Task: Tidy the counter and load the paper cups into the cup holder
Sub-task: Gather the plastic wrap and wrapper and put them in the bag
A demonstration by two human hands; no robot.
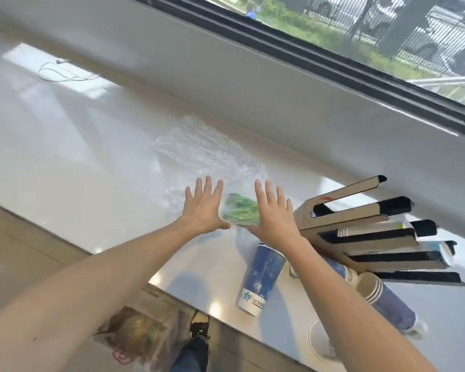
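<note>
A clear plastic wrapper (204, 149) with a green printed end (240, 213) lies flat on the white counter (78, 157). My left hand (203, 208) and my right hand (273, 213) are spread flat, fingers apart, on either side of that green end, holding nothing. A blue stack of paper cups (262, 280) lies on its side near the counter's front edge. A second blue stack (387, 302) lies to the right, partly behind my right forearm. The cardboard cup holder (365, 234) with black-edged slots lies at the right, cups showing in some slots.
A white lid or cup rim (316, 342) sits at the front edge. A thin white cable (62, 73) lies far left on the counter. A window sill (279, 84) runs along the back. A plastic bag (142, 334) and a shoe (199, 331) are on the floor below.
</note>
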